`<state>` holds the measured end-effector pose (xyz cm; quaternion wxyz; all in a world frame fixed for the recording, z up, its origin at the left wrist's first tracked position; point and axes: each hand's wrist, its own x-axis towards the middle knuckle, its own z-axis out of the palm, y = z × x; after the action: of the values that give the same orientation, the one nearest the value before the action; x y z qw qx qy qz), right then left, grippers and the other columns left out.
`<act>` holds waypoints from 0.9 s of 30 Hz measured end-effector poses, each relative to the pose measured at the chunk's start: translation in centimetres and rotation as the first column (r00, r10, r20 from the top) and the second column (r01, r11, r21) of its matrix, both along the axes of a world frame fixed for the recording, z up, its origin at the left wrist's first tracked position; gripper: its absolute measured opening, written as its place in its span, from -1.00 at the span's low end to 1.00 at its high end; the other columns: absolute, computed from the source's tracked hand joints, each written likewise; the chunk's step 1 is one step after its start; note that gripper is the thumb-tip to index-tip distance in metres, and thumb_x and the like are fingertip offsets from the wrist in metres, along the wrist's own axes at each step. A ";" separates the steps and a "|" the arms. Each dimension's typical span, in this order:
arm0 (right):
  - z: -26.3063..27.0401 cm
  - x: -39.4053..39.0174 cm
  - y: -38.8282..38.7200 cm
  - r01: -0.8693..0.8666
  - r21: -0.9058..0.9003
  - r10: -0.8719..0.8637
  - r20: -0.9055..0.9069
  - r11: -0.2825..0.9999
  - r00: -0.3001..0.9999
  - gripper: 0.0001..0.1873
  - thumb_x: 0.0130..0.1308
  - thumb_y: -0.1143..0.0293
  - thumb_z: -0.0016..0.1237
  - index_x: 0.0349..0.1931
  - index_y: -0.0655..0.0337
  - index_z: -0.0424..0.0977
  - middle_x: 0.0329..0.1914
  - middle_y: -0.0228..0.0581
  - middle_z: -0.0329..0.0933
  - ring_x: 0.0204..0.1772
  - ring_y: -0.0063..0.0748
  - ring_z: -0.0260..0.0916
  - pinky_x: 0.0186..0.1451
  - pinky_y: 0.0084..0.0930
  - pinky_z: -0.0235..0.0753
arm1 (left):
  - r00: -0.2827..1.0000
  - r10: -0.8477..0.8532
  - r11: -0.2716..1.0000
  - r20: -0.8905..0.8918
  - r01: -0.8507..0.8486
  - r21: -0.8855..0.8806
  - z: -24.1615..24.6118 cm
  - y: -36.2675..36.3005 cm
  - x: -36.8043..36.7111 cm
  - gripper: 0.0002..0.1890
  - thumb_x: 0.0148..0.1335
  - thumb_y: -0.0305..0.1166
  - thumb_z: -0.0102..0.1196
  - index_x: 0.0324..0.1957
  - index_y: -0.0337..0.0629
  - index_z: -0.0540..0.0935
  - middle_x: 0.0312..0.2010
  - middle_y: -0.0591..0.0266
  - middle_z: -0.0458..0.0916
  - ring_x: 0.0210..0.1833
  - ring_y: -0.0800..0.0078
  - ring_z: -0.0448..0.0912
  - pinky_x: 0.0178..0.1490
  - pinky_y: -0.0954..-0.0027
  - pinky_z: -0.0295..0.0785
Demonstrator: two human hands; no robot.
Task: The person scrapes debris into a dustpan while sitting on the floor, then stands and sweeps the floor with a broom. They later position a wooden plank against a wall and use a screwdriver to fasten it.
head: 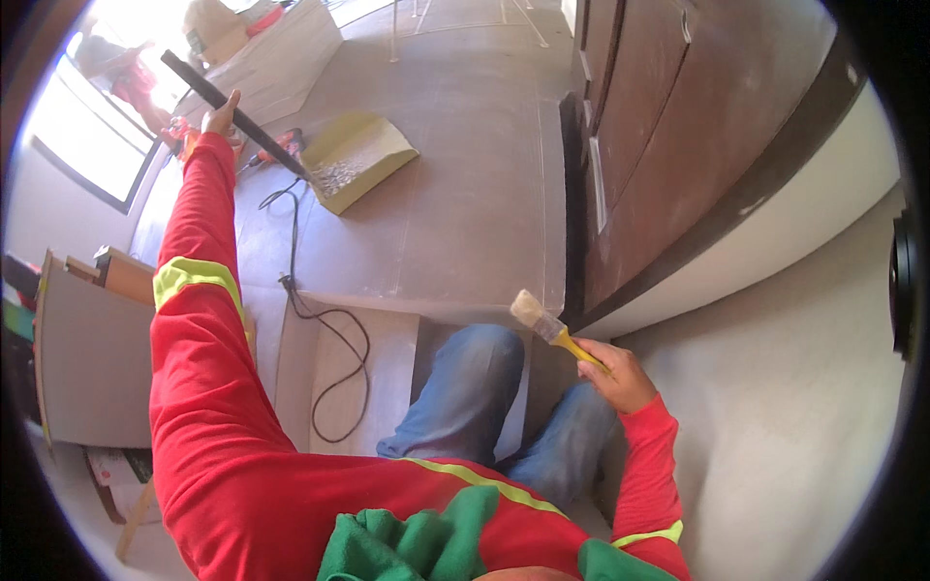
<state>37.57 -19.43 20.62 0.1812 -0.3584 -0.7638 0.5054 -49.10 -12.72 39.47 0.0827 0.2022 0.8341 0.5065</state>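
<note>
Far out at the upper left, my left hand (pixel 220 120) grips the dark handle (pixel 251 131) of a yellow dustpan (pixel 378 145). The pan rests on the brown floor, with pale debris (pixel 341 174) lying inside it. On the right, my right hand (pixel 616 374) is closed around the yellow handle of a paintbrush (pixel 541 319). Its pale bristles point up and to the left, above the floor's near edge. Part of the dustpan handle is hidden behind my left fingers.
A red power tool (pixel 283 149) lies behind the dustpan handle. Its dark cord (pixel 341 312) trails over the step edge. A brown panelled door (pixel 654 131) stands at right beside a pale wall (pixel 770 378). Another person (pixel 131 80) is at upper left, near boards (pixel 269 69).
</note>
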 end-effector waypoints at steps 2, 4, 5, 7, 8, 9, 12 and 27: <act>1.1 -1.1 1.3 -0.027 -0.033 0.026 -0.032 0.999 0.999 -0.58 0.48 0.28 0.04 0.22 0.37 0.51 -0.03 0.02 0.68 -0.12 -0.27 0.65 0.02 -0.37 0.58 | 0.984 -0.024 0.997 -0.176 0.010 -0.077 4.9 -2.6 -0.5 0.03 0.11 0.37 0.32 0.32 -0.39 0.48 0.31 -0.17 0.43 0.24 -0.18 0.52 0.08 -0.27 0.61; 2.5 -2.9 2.2 -0.118 -0.095 0.107 -0.117 0.988 0.987 -0.61 0.49 0.26 0.05 0.15 0.37 0.54 -0.15 -0.08 0.69 -0.23 -0.37 0.62 -0.09 -0.39 0.58 | 0.930 0.095 0.974 -0.354 -0.161 -0.162 15.9 -9.6 -1.8 0.06 0.12 0.39 0.28 0.35 -0.41 0.45 0.30 -0.18 0.45 0.23 -0.10 0.55 0.12 -0.19 0.60; 3.0 -3.9 2.9 -0.115 -0.163 0.100 -0.102 0.980 0.990 -0.64 0.49 0.26 0.05 0.10 0.36 0.56 -0.22 -0.14 0.67 -0.27 -0.41 0.59 -0.14 -0.40 0.55 | 0.915 0.154 0.955 -0.372 -0.234 -0.180 17.1 -10.4 -1.2 0.07 0.14 0.39 0.26 0.36 -0.42 0.43 0.26 -0.18 0.50 0.20 -0.05 0.59 0.12 -0.13 0.61; 4.1 -3.3 4.9 0.056 -0.259 -0.057 0.003 0.964 0.998 -0.68 0.50 0.24 0.04 0.00 0.35 0.58 -0.36 -0.25 0.63 -0.34 -0.49 0.54 -0.24 -0.42 0.51 | 0.817 0.136 0.965 -0.560 0.019 0.262 12.5 -0.3 13.4 -0.09 0.19 0.27 0.28 0.33 -0.32 0.51 0.20 -0.18 0.56 0.16 -0.07 0.61 0.15 -0.07 0.57; 3.7 -4.0 5.5 0.076 -0.304 -0.086 -0.022 0.950 0.996 -0.69 0.49 0.23 0.04 -0.04 0.33 0.59 -0.40 -0.26 0.61 -0.36 -0.46 0.53 -0.26 -0.39 0.49 | 0.728 0.036 0.956 -0.685 0.174 0.235 13.5 -1.8 17.6 -0.13 0.20 0.21 0.30 0.33 -0.31 0.50 0.20 -0.18 0.56 0.18 -0.08 0.60 0.19 -0.05 0.54; 2.3 -4.5 6.0 0.099 -0.351 -0.123 -0.046 0.931 0.991 -0.70 0.49 0.21 0.03 -0.08 0.30 0.59 -0.44 -0.28 0.59 -0.37 -0.43 0.53 -0.28 -0.37 0.48 | 0.635 -0.101 0.929 -0.766 0.335 0.156 13.4 -3.3 22.5 -0.16 0.20 0.15 0.32 0.34 -0.30 0.49 0.20 -0.18 0.56 0.21 -0.09 0.58 0.23 -0.03 0.52; -3.7 -6.4 6.7 0.155 -0.126 -0.133 0.164 0.980 0.977 -0.69 0.47 0.12 0.01 -0.09 0.18 0.62 -0.43 -0.19 0.62 -0.35 -0.21 0.60 -0.23 -0.23 0.50 | 0.474 -0.628 0.741 -0.618 0.606 -0.288 5.5 -11.5 33.9 -0.23 0.22 -0.04 0.37 0.36 -0.26 0.46 0.22 -0.18 0.57 0.29 -0.12 0.54 0.36 0.03 0.44; 0.9 -13.2 -2.7 -0.505 -0.086 0.468 0.531 0.859 0.706 -0.67 0.39 0.28 0.08 0.11 0.16 0.57 0.08 0.06 0.64 0.18 0.15 0.57 0.24 -0.05 0.52 | 0.837 -0.044 0.596 0.545 0.460 -0.658 -2.4 -40.1 59.2 0.18 0.18 0.36 0.20 0.59 -0.24 0.03 0.52 -0.36 0.15 0.45 -0.33 0.33 0.50 0.02 0.29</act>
<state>24.35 -22.14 21.52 -0.1668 -0.2643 -0.8664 0.3894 10.10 -52.86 37.11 0.4354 0.1368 0.8819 0.1182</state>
